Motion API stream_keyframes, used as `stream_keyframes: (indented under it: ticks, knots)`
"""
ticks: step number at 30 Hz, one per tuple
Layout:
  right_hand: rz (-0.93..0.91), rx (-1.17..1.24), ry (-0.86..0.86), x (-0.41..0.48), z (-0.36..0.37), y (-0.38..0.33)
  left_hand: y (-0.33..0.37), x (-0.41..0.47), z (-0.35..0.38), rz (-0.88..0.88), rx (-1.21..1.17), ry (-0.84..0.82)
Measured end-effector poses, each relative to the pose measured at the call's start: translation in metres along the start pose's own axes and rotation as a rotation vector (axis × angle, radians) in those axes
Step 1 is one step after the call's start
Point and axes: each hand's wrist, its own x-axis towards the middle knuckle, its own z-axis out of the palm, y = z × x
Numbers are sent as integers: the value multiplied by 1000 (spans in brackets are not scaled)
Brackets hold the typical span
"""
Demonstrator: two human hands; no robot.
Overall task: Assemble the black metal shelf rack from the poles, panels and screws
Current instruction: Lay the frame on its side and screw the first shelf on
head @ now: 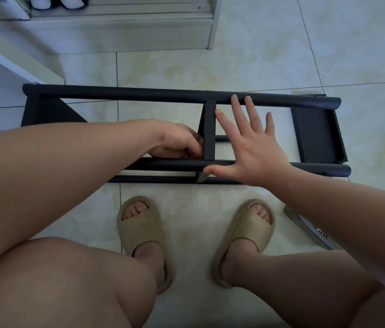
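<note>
Tiled floor (257, 55) carries everything. Black rack (293, 102) lies on its side across the floor's middle, just ahead of the person's feet. Far pole (120, 94) and near pole (324, 169) run left to right, parallel. Left end panel (49, 112) and right end panel (314, 136) sit between the poles at the rack's ends. Narrow middle panel (209, 131) spans from pole to pole near the centre, seen edge-on.

Left hand (177, 143) is inside the frame, just left of the middle panel, with its fingers curled against that panel's left side near the near pole. The fingertips are partly hidden, so cannot tell if anything small is pinched.

Right hand (253, 150) is just right of the middle panel, flat and fingers spread, holding nothing. Its thumb lies on the near pole at the panel's foot and its fingertips reach the far pole; contact there is unclear.

White furniture (115, 31) stands at the floor's far edge. Tan slippers (141, 230) are on both feet. Flat grey object (310, 230) lies near the right forearm.
</note>
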Motion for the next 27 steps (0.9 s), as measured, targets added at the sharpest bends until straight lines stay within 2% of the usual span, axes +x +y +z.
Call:
stream_keyframes:
  ticks: [6,11,27]
  knots:
    - [2,-3,1,0,-1,1,-1,-3,-1,-75,37,-47]
    - [2,-1,-3,0,-1,0,5,-1,1,-33,56,37]
    - [-3,2,12,-1,1,1,-3,-1,3,25,53,47]
